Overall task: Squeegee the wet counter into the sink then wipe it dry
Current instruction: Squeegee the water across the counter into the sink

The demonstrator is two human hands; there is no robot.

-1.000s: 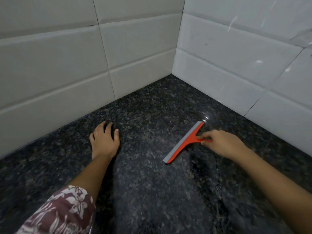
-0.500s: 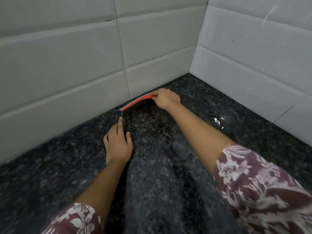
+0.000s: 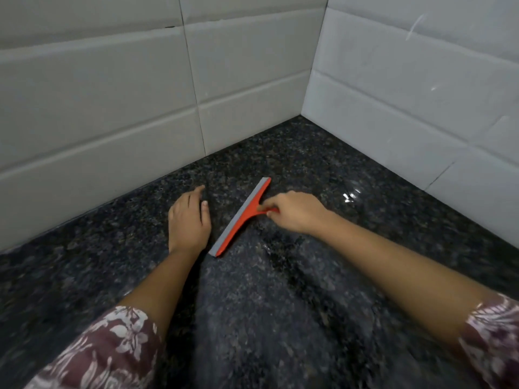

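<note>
A red squeegee (image 3: 238, 220) with a grey rubber blade lies diagonally on the dark speckled granite counter (image 3: 280, 318). My right hand (image 3: 295, 211) is closed around its short red handle, blade edge on the stone. My left hand (image 3: 188, 220) rests flat on the counter just left of the blade, fingers together and pointing toward the wall. A wet streak and a glinting puddle (image 3: 349, 196) show to the right of my right hand. No sink or cloth is in view.
White tiled walls (image 3: 112, 108) meet in a corner behind the counter, the right-hand tiled wall (image 3: 407, 94) running along the counter's far right edge. Both forearms wear floral maroon sleeves.
The squeegee was against the back wall half a second ago; my right hand has pulled it back toward me and rightward. My left hand stayed flat on the counter.
</note>
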